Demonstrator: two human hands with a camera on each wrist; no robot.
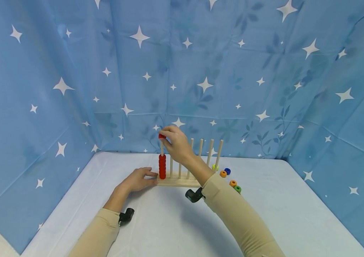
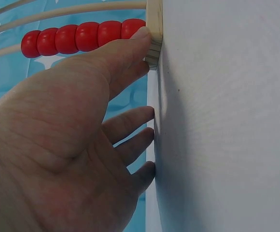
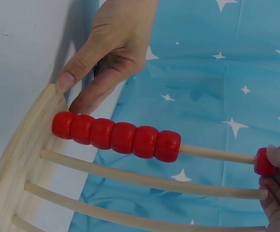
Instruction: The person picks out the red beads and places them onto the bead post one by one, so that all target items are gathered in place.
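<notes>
A wooden peg stand (image 1: 178, 182) with several upright pegs stands on the table. Red beads (image 1: 162, 167) are stacked on its leftmost peg, several of them in a row from the base up. At the top of that same peg, my right hand (image 1: 177, 144) pinches one more red bead (image 3: 264, 162) between thumb and fingers, the peg's tip at the bead. My left hand (image 1: 138, 179) holds the left end of the wooden base (image 3: 34, 125), thumb on one side and index finger on the other. Its other fingers (image 2: 130, 123) reach down to the tabletop.
Loose beads lie right of the stand: a yellow bead (image 1: 215, 167), a blue bead (image 1: 227, 171), orange beads (image 1: 223, 174) and a green bead (image 1: 237, 189). The other pegs (image 1: 219, 153) carry no beads where they show. A starry blue curtain (image 1: 182, 71) encloses the white table (image 1: 156, 225).
</notes>
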